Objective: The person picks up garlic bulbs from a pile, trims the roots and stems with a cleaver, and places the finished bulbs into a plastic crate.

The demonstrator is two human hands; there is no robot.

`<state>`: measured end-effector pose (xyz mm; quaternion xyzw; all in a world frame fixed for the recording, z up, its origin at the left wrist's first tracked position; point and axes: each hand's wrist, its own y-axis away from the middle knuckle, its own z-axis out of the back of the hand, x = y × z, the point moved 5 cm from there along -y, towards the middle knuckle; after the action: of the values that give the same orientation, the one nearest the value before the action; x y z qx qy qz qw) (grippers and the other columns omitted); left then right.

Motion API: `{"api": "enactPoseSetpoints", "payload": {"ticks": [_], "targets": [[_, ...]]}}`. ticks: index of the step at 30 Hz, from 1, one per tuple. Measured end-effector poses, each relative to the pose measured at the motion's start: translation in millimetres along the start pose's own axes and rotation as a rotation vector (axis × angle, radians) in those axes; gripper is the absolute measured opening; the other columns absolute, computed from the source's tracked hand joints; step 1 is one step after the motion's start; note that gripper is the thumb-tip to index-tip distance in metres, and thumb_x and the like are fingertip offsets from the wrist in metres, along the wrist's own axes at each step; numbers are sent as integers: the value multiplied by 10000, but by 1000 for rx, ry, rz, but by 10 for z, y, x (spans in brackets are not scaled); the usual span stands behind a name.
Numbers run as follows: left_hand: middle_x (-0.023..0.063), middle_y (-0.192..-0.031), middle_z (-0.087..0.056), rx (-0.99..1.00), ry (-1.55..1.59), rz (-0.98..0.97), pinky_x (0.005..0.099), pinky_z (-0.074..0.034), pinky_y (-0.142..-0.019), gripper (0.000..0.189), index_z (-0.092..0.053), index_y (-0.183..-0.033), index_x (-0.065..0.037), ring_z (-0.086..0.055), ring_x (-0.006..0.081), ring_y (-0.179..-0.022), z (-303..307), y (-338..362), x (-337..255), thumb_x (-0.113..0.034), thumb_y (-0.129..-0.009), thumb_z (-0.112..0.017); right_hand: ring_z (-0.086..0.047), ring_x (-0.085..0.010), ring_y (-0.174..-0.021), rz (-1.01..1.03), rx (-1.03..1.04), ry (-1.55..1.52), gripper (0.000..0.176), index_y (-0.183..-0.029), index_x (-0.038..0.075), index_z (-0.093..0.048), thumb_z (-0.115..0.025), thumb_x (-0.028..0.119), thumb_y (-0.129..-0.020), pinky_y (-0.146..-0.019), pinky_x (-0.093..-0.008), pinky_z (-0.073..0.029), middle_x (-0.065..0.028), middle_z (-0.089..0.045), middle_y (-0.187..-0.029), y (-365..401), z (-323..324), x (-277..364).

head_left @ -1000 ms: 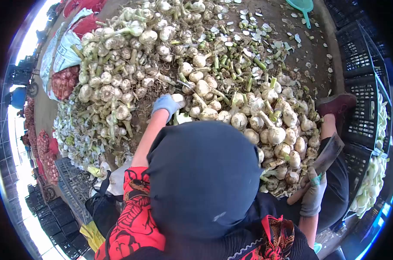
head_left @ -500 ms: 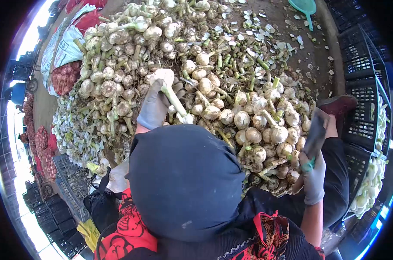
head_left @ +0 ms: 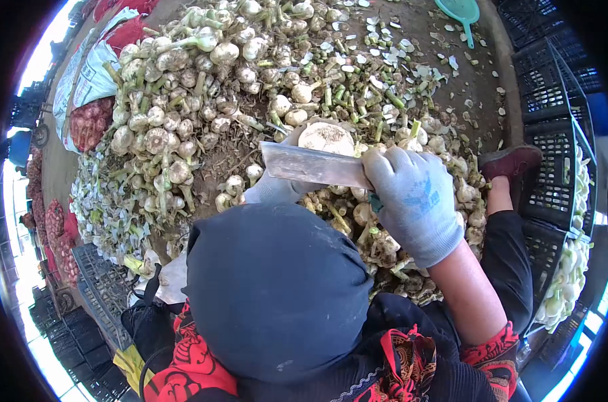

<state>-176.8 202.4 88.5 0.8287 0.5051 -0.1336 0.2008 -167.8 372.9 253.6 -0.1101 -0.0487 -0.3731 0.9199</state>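
Observation:
My right hand [head_left: 414,204], in a pale glove with a blue print, is closed round the handle of a cleaver [head_left: 310,165]. The broad blade lies sideways in front of me, its end to the left. Just beyond it shows a garlic bulb [head_left: 327,139], its cut root face turned up. My left hand [head_left: 277,188], gloved too, grips this bulb from below and left; the blade covers most of its fingers. Untrimmed garlic bulbs [head_left: 170,134] with stalks lie heaped ahead and to the left, and more bulbs spread under and beside my right hand.
Cut stalks and root discs [head_left: 357,87] litter the ground ahead. Black crates [head_left: 552,167] stand at the right, one full of trimmed garlic [head_left: 562,295]. A green plastic scoop [head_left: 459,10] lies far right; a filled red net bag [head_left: 91,124] sits far left.
My right hand has swung the cleaver from the far right to the bulb at the middle. My left hand has moved right and turned the bulb so its root face shows.

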Motion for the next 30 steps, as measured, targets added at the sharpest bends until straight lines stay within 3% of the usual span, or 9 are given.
{"api": "enactPoseSetpoints", "payload": {"ticks": [4, 7, 12, 15, 24, 26, 27, 28, 30], "targets": [[135, -1258, -603, -10, -497, -270, 357, -581, -907, 764, -455, -1337, -45, -632, 199, -1097, -233, 71, -58, -145, -715, -887, -648, -244, -788, 35, -5, 13, 180, -1005, 116, -575, -596, 165, -833, -669, -407, -496, -50, -634, -913, -20, -74, 3], [146, -1269, -594, -69, -749, -427, 364, -571, -926, 703, -447, -1328, -49, -630, 215, -1108, -297, 89, -23, -150, -761, -851, -649, -247, -781, 42, 4, 41, 193, -1010, 114, -573, -601, 171, -828, -671, -408, -500, -57, -634, -917, -3, -141, -10], [180, -1276, -580, -73, -74, -142, 405, -565, -943, 448, -445, -1340, -51, -622, 255, -1136, -22, -25, 167, -223, -964, -618, -644, -244, -753, 67, -53, 80, 199, -1004, 118, -568, -607, 180, -819, -663, -412, -494, -59, -616, -877, -1, -232, -123], [180, -1274, -585, -8, 190, -9, 412, -561, -949, 448, -445, -1349, -49, -622, 263, -1137, -50, -45, 219, -226, -969, -603, -642, -241, -743, 65, -55, 75, 194, -985, 119, -562, -614, 180, -809, -642, -406, -481, -52, -602, -848, -25, -216, -196], [180, -1268, -600, 24, 95, -2, 433, -551, -964, 453, -442, -1376, -43, -620, 287, -1142, -346, 25, 101, -236, -982, -558, -634, -236, -701, 145, -190, 63, 219, -985, 112, -553, -639, 150, -787, -622, -398, -479, -44, -593, -792, 16, -152, -405], [160, -1235, -628, -154, -420, -25, 423, -547, -973, 538, -454, -1375, -55, -623, 278, -1146, -465, 169, 45, -155, -888, -658, -641, -246, -677, 131, -199, 50, 214, -998, 103, -558, -635, 129, -800, -619, -400, -495, -59, -600, -788, 42, -215, -559], [143, -1208, -641, -108, -517, -31, 411, -548, -967, 613, -465, -1368, -62, -622, 263, -1150, -646, 180, -14, -93, -806, -707, -664, -260, -684, -60, -18, 347, 163, -966, 106, -582, -624, 97, -809, -607, -430, -512, -75, -624, -776, 59, -397, -792], [126, -1182, -655, -62, -614, -42, 400, -549, -961, 698, -477, -1362, -69, -622, 248, -1155, -828, 193, -74, -32, -724, -757, -674, -313, -691, -364, 87, 173, 101, -907, 93, -597, -619, 74, -810, -607, -459, -521, -113, -645, -774, 140, -569, -1336], [99, -1154, -668, -25, -690, -60, 381, -554, -941, 812, -493, -1351, -76, -618, 221, -1162, -1024, 203, -215, 46, -616, -817, -651, -375, -730, -283, -250, 130, 93, -887, 66, -588, -640, 74, -810, -628, -467, -513, -164, -633, -780, 394, -248, -1582]]}}
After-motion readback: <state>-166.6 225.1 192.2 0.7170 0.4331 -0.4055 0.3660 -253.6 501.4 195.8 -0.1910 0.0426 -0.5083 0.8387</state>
